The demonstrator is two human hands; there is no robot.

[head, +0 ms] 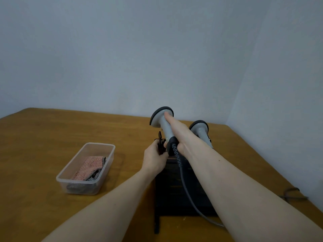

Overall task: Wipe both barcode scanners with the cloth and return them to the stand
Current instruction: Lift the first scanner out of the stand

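Both hands were at the stand (176, 186), well back from the table's (43, 137) front edge

The right hand (178, 133) was wrapped around one grey scanner (163, 122); the left hand (154, 158) pinched a black bracket (160, 142) of the stand. The second scanner (200, 130) sat just right, near the wall. Open tabletop lay left, where a clear tub (104, 147) held the folded cloth (90, 167)

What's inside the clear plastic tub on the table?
The plastic tub holds a folded pinkish patterned cloth with a dark checked edge. Something dark lies beneath it at the near end; the cloth covers the rest.
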